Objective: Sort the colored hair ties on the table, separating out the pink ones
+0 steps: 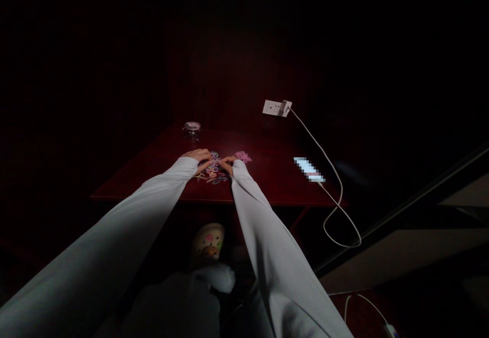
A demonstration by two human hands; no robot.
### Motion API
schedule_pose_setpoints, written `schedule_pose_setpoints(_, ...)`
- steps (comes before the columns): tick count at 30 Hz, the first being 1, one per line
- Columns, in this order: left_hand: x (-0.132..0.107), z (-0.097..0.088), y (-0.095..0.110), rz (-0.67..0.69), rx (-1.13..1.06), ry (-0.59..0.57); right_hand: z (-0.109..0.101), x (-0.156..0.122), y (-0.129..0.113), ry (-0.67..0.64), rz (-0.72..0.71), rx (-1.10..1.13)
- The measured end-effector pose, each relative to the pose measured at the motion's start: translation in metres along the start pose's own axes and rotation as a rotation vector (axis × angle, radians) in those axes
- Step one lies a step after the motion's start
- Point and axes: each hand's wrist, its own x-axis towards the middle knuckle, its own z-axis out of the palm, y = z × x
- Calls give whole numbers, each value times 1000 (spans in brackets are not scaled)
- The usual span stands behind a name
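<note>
Both hands meet over a loose pile of small coloured bands or loops (212,176) on the dark red table; their exact kind is too small to tell. From the left, my left hand (199,158) reaches in, with its fingers bent together at the upper part of the pile. Opposite it, my right hand (228,165) has thumb and fingers pinched at the pile's right side. Whatever the fingertips hold is too small to make out. Just beyond the right wrist lies a separate pink heap of similar small pieces (243,156).
A small clear jar with a lid (192,128) stands at the table's back left. At the right lies a phone (308,169), its white cable (331,162) running to a wall socket (273,108). Below the table's front edge (214,201) is a decorated clog (209,241). The surroundings are dark.
</note>
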Motion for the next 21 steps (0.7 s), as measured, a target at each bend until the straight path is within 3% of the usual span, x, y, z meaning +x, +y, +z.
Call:
schedule_pose_setpoints(12,5,-6,7,-34,13,-62,-2,-2,-5,11,-45,-30)
schedule_pose_setpoints(21,4,-9,10,-52,33,-64,0,-2,-7,10,9,-20)
